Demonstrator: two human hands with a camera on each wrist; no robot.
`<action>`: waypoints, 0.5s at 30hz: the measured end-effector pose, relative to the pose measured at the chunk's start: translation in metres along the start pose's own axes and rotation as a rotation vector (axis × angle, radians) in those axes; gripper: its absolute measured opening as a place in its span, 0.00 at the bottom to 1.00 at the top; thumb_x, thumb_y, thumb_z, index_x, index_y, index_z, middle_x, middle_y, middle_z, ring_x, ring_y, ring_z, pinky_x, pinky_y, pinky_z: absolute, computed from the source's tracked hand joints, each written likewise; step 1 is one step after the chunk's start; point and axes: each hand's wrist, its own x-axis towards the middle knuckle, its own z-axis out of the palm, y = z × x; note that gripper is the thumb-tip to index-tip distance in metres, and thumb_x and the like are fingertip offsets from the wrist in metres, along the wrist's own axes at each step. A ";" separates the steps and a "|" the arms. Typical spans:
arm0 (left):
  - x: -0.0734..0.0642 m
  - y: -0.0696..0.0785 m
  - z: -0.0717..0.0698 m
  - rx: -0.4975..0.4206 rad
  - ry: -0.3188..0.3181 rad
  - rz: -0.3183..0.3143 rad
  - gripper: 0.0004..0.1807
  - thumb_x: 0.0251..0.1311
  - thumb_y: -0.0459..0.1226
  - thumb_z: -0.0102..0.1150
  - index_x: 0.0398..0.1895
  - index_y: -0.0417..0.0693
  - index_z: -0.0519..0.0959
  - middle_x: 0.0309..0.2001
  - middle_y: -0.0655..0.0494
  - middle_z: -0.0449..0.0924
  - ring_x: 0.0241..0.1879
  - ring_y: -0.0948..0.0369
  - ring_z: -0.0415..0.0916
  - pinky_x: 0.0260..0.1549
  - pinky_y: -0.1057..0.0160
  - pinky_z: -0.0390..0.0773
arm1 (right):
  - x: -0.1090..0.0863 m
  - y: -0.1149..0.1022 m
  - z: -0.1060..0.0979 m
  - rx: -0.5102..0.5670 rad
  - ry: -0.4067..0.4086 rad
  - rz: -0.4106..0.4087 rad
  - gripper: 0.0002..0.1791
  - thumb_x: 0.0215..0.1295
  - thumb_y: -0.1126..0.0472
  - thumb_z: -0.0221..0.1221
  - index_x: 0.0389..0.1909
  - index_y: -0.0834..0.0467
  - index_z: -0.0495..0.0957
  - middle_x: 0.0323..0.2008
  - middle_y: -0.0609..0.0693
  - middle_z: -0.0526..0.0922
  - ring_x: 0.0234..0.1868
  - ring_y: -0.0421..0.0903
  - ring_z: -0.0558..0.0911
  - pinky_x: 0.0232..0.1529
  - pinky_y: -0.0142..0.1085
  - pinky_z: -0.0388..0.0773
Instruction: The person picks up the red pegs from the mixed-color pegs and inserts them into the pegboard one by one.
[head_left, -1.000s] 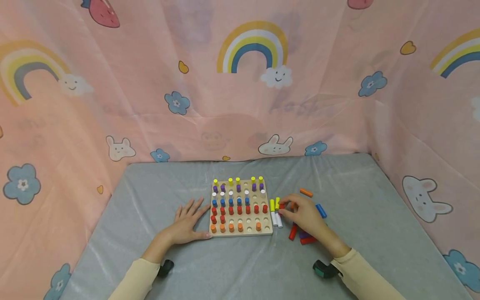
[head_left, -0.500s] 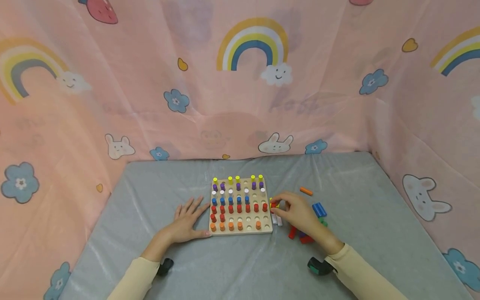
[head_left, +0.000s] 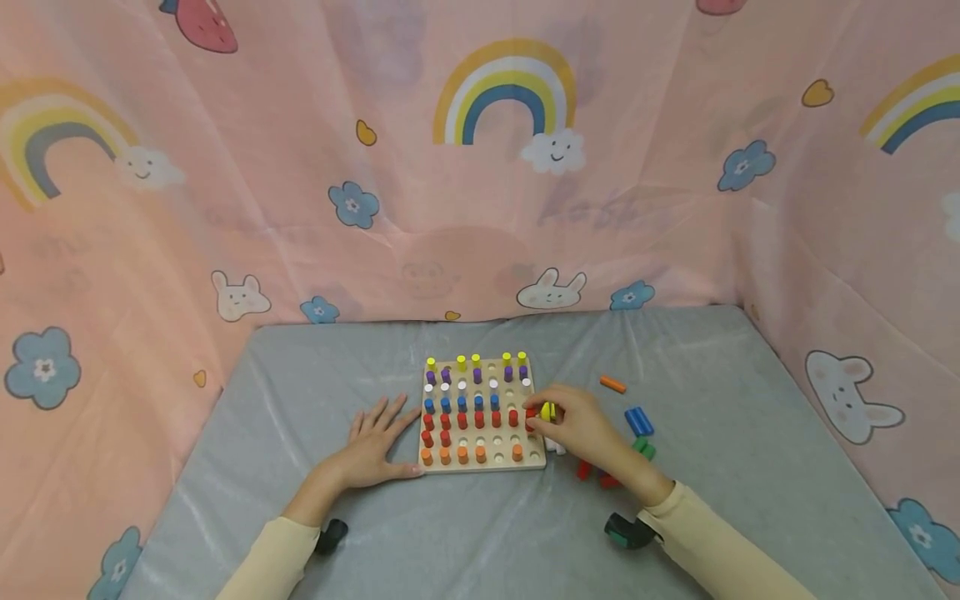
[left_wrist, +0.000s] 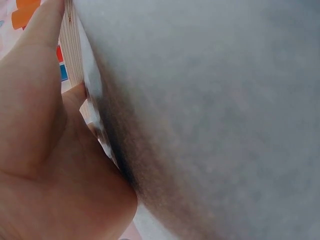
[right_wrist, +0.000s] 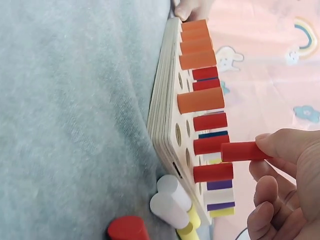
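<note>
A wooden pegboard [head_left: 498, 469] lies on the table with rows of yellow, purple, white, blue, red and orange pegs standing in it; some holes are bare. My left hand [head_left: 373, 450] rests spread along its left side, fingertips at the edge and thumb at the near corner. Thumb and fingers of my right hand [head_left: 583, 427] pinch a red peg [right_wrist: 242, 151] over the board's right side. In the right wrist view the held peg sticks out above the standing red pegs [right_wrist: 213, 172], its free end clear of the holes.
White pegs [right_wrist: 170, 210] and yellow pegs [head_left: 550, 412] lie beside the board's right edge. Farther right lie an orange peg [head_left: 612, 384], blue pegs [head_left: 639, 421], green pegs [head_left: 642, 447] and red pegs [head_left: 584, 471]. A pink printed curtain [head_left: 480, 225] hangs behind the grey-covered table [head_left: 720, 417].
My right hand has moved left with the red peg, from the loose pegs to above the board's right side. The left hand has stayed in place.
</note>
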 end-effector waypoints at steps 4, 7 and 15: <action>0.000 0.000 0.000 -0.006 0.003 0.000 0.52 0.54 0.60 0.67 0.78 0.56 0.56 0.81 0.46 0.42 0.79 0.37 0.35 0.70 0.27 0.36 | 0.002 -0.004 0.003 -0.001 -0.010 0.001 0.11 0.59 0.57 0.70 0.43 0.50 0.86 0.37 0.43 0.84 0.22 0.39 0.68 0.22 0.28 0.66; 0.000 0.000 0.001 -0.004 0.001 -0.002 0.51 0.54 0.61 0.66 0.78 0.56 0.55 0.81 0.46 0.41 0.79 0.38 0.35 0.70 0.27 0.36 | 0.005 -0.007 0.006 -0.001 -0.024 -0.021 0.12 0.59 0.58 0.69 0.45 0.51 0.86 0.39 0.43 0.85 0.27 0.40 0.73 0.25 0.28 0.68; 0.001 -0.002 0.001 -0.003 -0.007 -0.010 0.52 0.54 0.61 0.66 0.78 0.57 0.55 0.81 0.46 0.40 0.79 0.38 0.34 0.70 0.28 0.35 | 0.011 -0.014 0.011 0.000 -0.025 -0.087 0.11 0.60 0.61 0.68 0.44 0.53 0.86 0.39 0.45 0.86 0.23 0.41 0.71 0.23 0.28 0.69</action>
